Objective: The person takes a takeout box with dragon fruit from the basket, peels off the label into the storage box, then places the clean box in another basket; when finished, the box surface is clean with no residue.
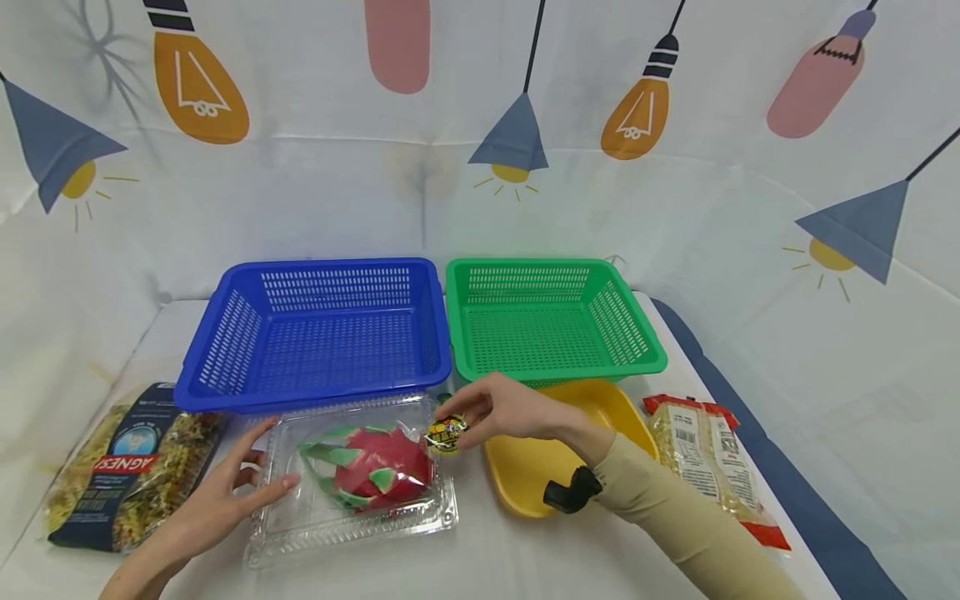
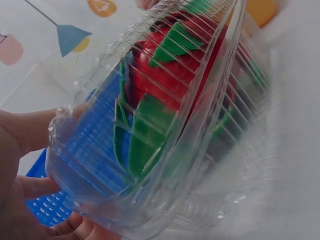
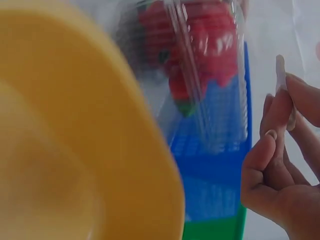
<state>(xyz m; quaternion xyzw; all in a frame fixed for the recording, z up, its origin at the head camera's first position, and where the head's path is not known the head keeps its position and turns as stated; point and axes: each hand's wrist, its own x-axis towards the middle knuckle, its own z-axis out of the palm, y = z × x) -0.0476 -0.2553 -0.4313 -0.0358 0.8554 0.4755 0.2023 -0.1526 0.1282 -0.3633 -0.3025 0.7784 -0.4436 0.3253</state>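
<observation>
"AGNESI" reads on the pasta bag (image 1: 133,471); the round black-and-yellow sticker's (image 1: 447,433) print is too small to read. The right hand (image 1: 498,408), reaching leftward, pinches that sticker beside the clear clamshell's (image 1: 352,525) right edge. The left hand (image 1: 217,496), fingers spread, touches its left end. Inside, the dragon fruit (image 1: 386,467) lies lengthwise left-to-right, long leaves leftward.

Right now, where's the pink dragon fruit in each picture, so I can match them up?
Head: dragon fruit, below the middle, slightly left, inside the clear container.
Left wrist: dragon fruit, upper middle, behind ridged clear plastic.
Right wrist: dragon fruit, at the top, right of the middle and of the yellow bowl.
Shared landmark: the blue basket shows in all three.
</observation>
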